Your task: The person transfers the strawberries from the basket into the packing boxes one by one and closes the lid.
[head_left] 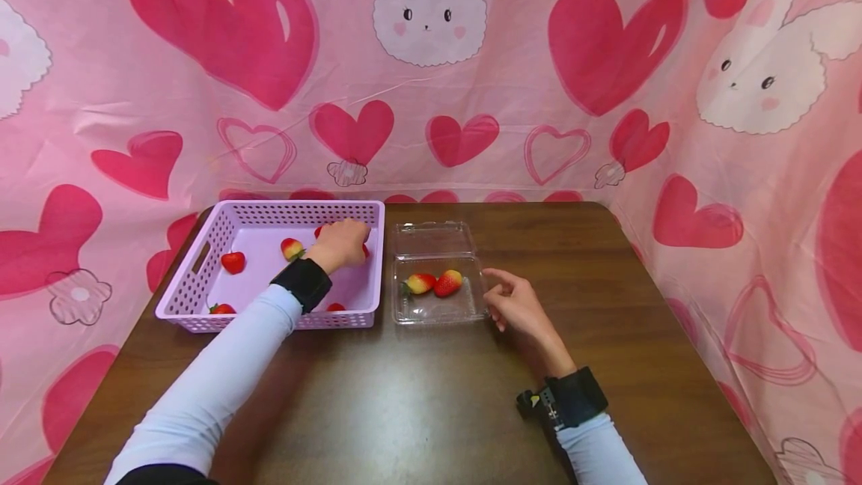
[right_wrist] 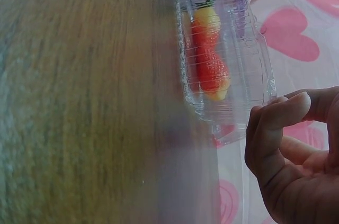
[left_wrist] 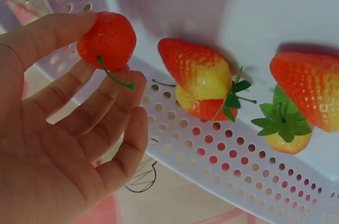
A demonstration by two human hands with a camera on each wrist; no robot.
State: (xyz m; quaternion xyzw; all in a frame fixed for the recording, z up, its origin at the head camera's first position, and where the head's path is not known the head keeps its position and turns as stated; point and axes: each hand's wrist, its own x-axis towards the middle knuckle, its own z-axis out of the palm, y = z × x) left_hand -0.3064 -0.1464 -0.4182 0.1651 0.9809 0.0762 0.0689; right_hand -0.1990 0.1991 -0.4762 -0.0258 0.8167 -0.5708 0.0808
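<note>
Creased pink fabric (head_left: 521, 77) hangs behind and on both sides of a brown wood-grain table (head_left: 552, 245). The fabric's print shows red hearts (head_left: 601, 58), outlined hearts (head_left: 557, 154), small sketched flowers (head_left: 79, 294) and white rabbit faces (head_left: 429, 32) with pink cheeks. A pale patch of reflected light (head_left: 397, 395) shines on the table's near half.

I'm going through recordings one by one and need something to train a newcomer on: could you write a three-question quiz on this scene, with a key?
1. How many strawberries lie in the box?
2. True or false: the right hand is beside the box.
3. What does the left hand, at the basket, hold?
A) the box
B) a red fruit with a green stem
C) nothing

Key: 1. Two. 2. True. 3. B.
</note>
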